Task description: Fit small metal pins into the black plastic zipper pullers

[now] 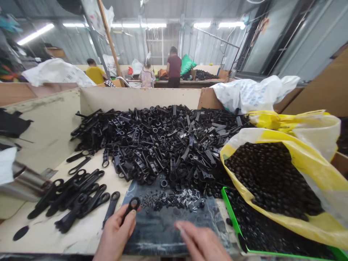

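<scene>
My left hand (115, 233) pinches a black plastic zipper pull (131, 207) by its narrow end, holding it over the edge of a dark rubber mat (163, 232). My right hand (199, 243) rests low over the mat, its fingers empty. Small silver pins and black bits (171, 201) lie scattered on the mat beyond my hands. A large heap of black zipper pulls (152, 145) fills the wooden bench behind them. To the left of my left hand, several pulls lie side by side in a loose group (73, 199).
A yellow-and-white plastic bag (272, 177) full of dark round beads sits at the right, beside a green-rimmed tray (239, 224) of similar beads. Wooden boards (138, 98) wall the bench's far side. Two co-workers (163, 69) stand at a distant table.
</scene>
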`<control>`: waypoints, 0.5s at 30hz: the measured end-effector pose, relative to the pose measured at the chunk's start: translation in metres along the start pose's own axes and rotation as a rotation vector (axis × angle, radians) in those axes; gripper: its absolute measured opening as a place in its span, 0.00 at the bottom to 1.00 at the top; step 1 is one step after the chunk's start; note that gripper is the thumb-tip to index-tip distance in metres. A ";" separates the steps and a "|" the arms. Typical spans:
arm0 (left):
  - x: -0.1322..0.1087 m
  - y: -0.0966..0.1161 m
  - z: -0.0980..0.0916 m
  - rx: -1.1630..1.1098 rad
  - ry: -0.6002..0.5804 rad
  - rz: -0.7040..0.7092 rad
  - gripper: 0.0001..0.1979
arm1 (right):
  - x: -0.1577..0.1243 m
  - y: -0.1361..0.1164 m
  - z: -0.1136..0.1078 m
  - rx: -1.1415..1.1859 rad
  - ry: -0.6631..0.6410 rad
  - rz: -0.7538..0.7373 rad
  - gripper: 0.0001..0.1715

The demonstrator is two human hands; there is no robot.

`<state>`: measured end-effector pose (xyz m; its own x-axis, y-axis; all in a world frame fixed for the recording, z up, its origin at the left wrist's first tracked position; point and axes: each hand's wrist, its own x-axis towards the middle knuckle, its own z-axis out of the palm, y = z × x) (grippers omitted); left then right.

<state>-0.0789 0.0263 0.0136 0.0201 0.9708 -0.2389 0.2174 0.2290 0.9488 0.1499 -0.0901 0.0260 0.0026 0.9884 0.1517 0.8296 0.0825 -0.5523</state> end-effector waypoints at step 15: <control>-0.021 -0.008 0.009 -0.562 -0.267 -0.278 0.25 | 0.186 0.009 -0.038 -0.342 0.087 0.215 0.16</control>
